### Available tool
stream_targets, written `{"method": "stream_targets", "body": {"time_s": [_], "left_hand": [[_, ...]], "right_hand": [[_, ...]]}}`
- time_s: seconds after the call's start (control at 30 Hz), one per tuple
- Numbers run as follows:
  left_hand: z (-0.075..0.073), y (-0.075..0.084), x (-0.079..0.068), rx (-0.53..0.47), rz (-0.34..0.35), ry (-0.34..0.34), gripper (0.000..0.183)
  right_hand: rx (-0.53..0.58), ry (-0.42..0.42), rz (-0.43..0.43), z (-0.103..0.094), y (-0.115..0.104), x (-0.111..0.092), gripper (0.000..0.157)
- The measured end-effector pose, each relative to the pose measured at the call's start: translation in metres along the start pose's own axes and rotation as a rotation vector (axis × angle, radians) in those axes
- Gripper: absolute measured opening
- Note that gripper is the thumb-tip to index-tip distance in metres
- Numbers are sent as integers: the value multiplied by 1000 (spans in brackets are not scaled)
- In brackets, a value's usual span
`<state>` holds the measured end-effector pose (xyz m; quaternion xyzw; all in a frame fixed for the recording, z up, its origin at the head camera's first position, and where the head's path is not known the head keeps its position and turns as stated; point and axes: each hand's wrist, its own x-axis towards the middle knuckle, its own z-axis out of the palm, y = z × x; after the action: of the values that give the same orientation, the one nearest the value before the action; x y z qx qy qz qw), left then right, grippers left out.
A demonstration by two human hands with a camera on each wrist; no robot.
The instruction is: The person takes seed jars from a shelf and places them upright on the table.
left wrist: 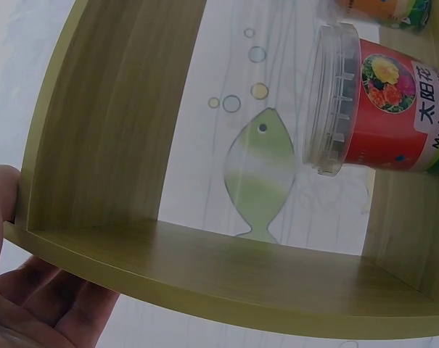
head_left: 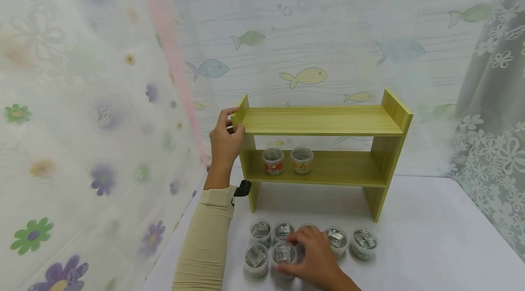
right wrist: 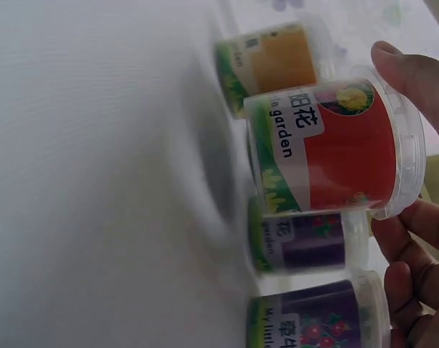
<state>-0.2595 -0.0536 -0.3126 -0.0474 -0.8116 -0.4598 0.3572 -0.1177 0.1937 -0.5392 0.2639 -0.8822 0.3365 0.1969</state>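
My left hand [head_left: 227, 138] grips the upper left side panel of a yellow-green wooden shelf [head_left: 320, 120], thumb at the front edge and fingers behind. With thumb and fingers, my right hand [head_left: 316, 259] pinches the rim of a clear-lidded tub [head_left: 284, 253] in the front row on the white table. The right wrist view shows this tub's red label [right wrist: 350, 152] with a flower picture; whether its base touches the table I cannot tell. Two tubs stand on the middle shelf board: a red-labelled tub [head_left: 273, 162] at left and an orange-labelled tub [head_left: 301, 161] beside it.
Several more lidded tubs stand before the shelf, among them a front-left tub [head_left: 256, 260] and a far-right tub [head_left: 364, 244]. My right hand partly hides one back-row tub [head_left: 307, 226]. Patterned curtains [head_left: 303, 44] hang behind and beside the white table [head_left: 434, 227].
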Motion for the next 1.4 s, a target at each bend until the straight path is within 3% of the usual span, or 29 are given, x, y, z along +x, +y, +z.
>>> {"method": "stream_targets", "body": {"time_s": [0.37, 0.63, 0.93, 1.23, 1.4], "left_hand": [[1, -3, 1, 11, -3, 10, 43], [1, -2, 1, 9, 10, 17, 43], [1, -1, 0, 9, 14, 21, 42], [0, -4, -3, 18, 10, 17, 42], [0, -2, -2, 14, 17, 15, 43]], "right_hand": [[-153, 46, -96, 11, 4, -4, 60], [-209, -4, -108, 7, 3, -4, 61], [-274, 0, -159, 8, 5, -4, 63], [-288, -74, -124, 4, 1, -3, 68], [-255, -22, -125, 4, 3, 2, 69]]}}
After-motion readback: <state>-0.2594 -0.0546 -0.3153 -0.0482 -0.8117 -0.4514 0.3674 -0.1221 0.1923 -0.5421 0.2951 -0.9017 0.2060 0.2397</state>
